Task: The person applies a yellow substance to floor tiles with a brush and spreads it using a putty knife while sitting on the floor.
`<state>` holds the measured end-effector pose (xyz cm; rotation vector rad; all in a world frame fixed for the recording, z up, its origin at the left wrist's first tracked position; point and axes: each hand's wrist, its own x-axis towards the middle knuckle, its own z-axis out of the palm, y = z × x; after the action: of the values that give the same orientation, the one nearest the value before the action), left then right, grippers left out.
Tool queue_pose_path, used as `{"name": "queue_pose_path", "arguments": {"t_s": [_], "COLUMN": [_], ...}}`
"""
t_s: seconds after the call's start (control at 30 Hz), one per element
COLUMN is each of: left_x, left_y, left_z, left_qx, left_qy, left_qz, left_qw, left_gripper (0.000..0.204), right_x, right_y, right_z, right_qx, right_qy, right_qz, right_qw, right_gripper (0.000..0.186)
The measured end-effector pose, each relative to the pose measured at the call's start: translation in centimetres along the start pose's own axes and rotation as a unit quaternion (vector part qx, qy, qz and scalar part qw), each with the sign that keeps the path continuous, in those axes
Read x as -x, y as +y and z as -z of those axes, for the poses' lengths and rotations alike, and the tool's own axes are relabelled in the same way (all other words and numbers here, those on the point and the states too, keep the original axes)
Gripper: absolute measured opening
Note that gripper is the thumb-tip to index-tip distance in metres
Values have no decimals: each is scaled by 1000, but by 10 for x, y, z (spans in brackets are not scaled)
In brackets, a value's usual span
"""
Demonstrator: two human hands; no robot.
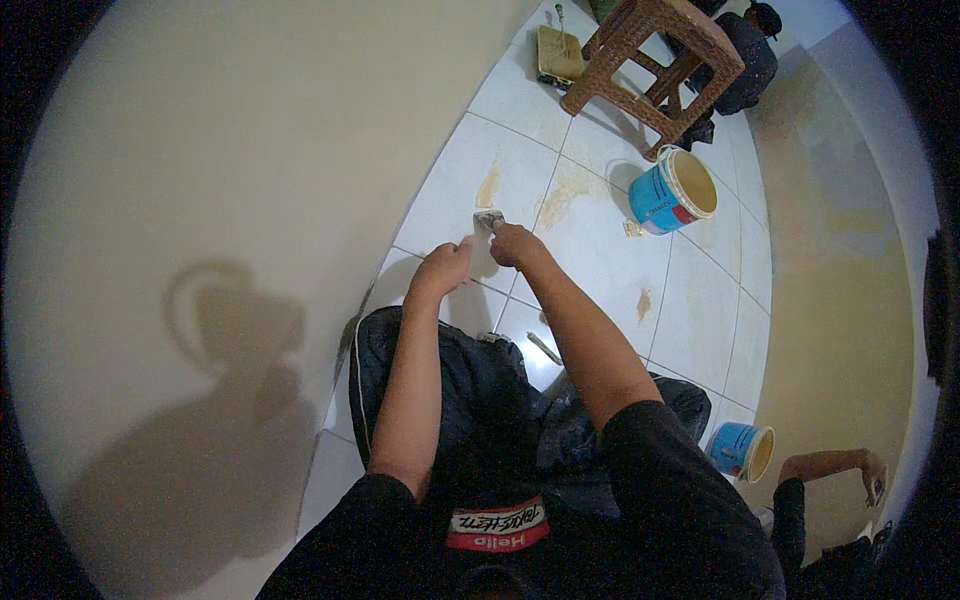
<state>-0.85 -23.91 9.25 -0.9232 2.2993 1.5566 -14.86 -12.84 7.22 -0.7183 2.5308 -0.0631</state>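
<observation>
My right hand (515, 246) is closed around a putty knife (488, 219), its metal blade pointing away from me just above the white tiled floor (600, 270). Close beside it on the left is my left hand (443, 268). Its fingertips are blurred near the blade, so whether they hold anything is unclear. Just beyond the blade, a tan smear (488, 187) marks the tile, with a broader tan stain (562, 200) to its right.
A plain wall (250, 150) rises along my left. A blue bucket (660, 197) stands ahead right, another blue bucket (738, 450) nearer. Farther off are a brown stool (655, 60), a tan-covered tray (559, 55) and a crouching person (745, 65). Another person's arm (825, 465) shows at lower right.
</observation>
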Motion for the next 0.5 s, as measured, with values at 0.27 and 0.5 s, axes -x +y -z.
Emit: {"name": "queue_pose_path", "arguments": {"t_s": [0.27,0.5], "left_x": [-11,-16], "left_y": [-5,-21], "left_z": [-6,-4], "left_qx": [-26,-19], "left_qy": [4,33], "left_qz": [-35,-41], "left_qw": [999,998], "left_gripper": [67,65], "right_x": [-11,9], "right_y": [10,-3], "right_z": [0,-3], "right_qx": [10,1], "right_qy": [-1,16], "right_qz": [19,12], "right_qw": [1000,1000], "right_gripper": [39,36]}}
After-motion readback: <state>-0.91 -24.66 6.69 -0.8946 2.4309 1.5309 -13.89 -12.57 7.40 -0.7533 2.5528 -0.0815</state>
